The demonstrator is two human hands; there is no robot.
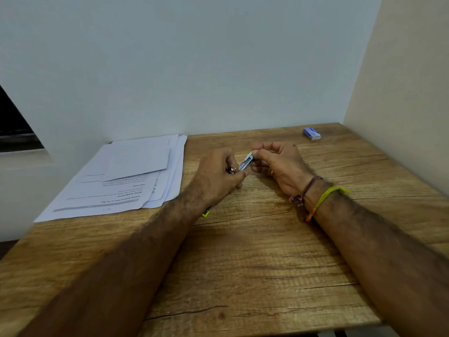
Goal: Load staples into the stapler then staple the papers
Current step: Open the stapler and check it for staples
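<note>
— How far along is it?
— Loading, I judge: both hands' fingertips (pixel 254 155) pinch the small silver metal stapler (pixel 246 161) above mid-table.
— The rest?
— White printed papers (pixel 126 178) lie unstapled at the table's far-left edge; blue staple box (pixel 312 133) sits far-right.

A brown wood-grain counter (pixel 255 251) with dark crack-like lines fills the lower view, set into a corner. Behind it rises a plain pale grey-white wall (pixel 194 57); a cream side wall (pixel 408 81) meets it on the right. At the far left, a dark window opening (pixel 12 122) sits above a white ledge (pixel 21 159). The light is soft and even.
</note>
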